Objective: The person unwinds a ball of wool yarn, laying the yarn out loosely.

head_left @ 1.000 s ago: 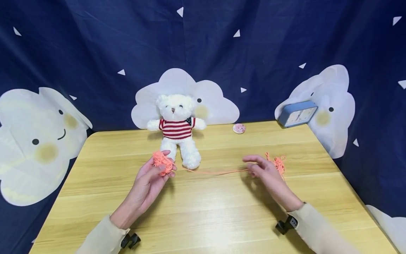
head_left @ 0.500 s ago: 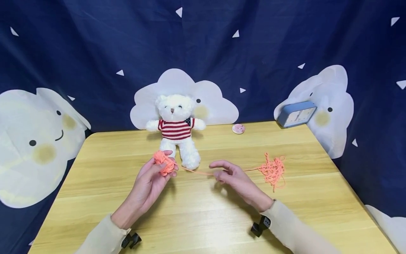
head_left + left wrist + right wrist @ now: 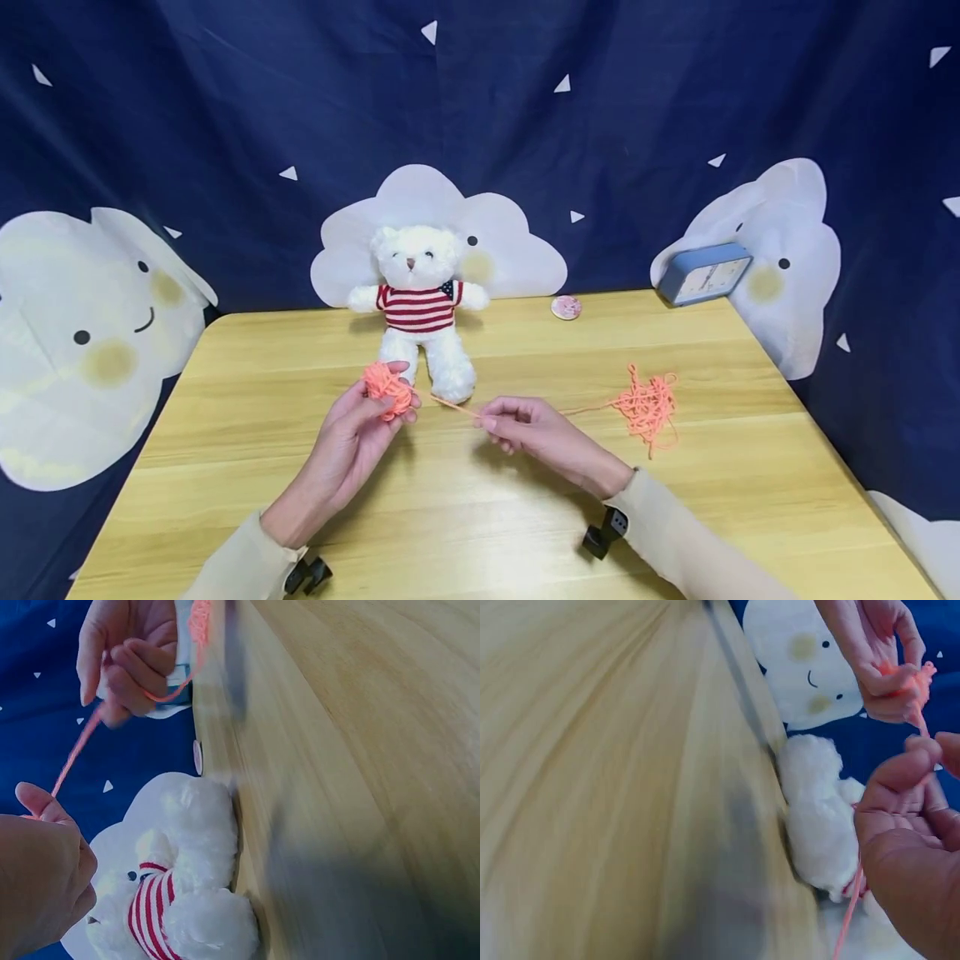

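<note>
Dark-blue cloth hangs behind the wooden worktop. Head view: the left grip holds an orange yarn ball before the white bear's feet; the right grip pinches its strand near them; a loose yarn heap lies well apart from the bear. Left wrist view: the strand stretches straight between both grips. Right wrist view: its tail crosses in front of the bear.

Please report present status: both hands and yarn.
Left hand holds yarn bundle. Right hand pinches strand. Loose pile on table. Nothing visibly blocks the strand.
</note>
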`<state>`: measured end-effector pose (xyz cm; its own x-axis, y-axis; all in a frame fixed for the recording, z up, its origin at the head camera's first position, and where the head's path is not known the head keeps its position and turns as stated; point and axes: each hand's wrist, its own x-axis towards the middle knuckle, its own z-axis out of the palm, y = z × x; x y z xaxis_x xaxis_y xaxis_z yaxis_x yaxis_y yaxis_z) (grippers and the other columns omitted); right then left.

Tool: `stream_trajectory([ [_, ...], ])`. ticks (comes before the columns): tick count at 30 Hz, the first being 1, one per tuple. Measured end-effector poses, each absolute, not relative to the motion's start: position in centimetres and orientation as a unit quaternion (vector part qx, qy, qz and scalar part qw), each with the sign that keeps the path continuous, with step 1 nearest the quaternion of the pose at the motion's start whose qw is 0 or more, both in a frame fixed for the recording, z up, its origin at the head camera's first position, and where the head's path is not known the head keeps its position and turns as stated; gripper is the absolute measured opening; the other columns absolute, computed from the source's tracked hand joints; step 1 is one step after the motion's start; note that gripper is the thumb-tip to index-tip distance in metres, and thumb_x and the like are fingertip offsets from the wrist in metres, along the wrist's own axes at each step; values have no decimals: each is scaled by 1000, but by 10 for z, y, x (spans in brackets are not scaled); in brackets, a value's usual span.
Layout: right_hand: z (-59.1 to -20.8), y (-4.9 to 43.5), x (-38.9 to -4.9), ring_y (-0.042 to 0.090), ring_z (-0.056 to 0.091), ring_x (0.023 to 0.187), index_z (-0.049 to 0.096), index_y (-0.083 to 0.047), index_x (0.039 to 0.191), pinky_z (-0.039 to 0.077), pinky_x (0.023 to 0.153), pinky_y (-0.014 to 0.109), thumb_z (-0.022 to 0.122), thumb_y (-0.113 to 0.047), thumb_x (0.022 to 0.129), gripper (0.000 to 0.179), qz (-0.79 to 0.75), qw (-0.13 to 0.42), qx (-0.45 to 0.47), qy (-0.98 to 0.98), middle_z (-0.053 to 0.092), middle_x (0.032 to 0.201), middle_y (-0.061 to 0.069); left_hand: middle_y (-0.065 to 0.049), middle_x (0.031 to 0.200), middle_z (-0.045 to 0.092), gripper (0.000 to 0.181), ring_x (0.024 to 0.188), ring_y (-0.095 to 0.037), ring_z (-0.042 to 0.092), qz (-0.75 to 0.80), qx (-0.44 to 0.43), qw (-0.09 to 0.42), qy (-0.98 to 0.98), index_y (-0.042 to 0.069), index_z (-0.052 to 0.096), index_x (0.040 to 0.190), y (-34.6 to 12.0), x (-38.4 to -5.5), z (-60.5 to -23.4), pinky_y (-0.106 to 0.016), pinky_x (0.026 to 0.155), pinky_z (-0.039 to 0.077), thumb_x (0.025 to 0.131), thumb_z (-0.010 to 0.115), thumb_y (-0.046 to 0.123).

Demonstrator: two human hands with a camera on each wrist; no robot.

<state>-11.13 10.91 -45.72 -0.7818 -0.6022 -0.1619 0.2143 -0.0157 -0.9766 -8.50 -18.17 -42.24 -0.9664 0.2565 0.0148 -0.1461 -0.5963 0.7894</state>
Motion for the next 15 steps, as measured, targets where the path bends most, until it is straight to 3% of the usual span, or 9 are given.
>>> stream_trajectory([
  [3, -450, 121, -109, 12, 55, 79, 65, 13, 123, 49, 71, 23, 67, -21, 110, 36, -690, 251, -161, 659, 62, 92, 4, -11, 118, 59, 49, 103, -25, 65, 881, 65, 109, 455, -8, 40, 153, -184, -85, -424, -31, 87, 57, 105, 42, -11],
  [10, -437, 143, -105, 15, 58, 80, 66, 12, 117, 55, 76, 27, 64, -17, 111, 30, -685, 188, -158, 686, 63, 92, 8, -12, 125, 59, 51, 110, -24, 66, 889, 102, 116, 430, -4, 38, 155, -189, -84, -426, -34, 91, 59, 104, 43, -14],
  [15, -434, 153, -103, 20, 60, 82, 71, 4, 115, 58, 79, 32, 64, -18, 112, 23, -677, 159, -157, 701, 64, 90, 4, -12, 122, 62, 39, 108, -23, 67, 900, 104, 115, 407, -2, 50, 146, -188, -84, -428, -31, 87, 59, 108, 48, -11],
])
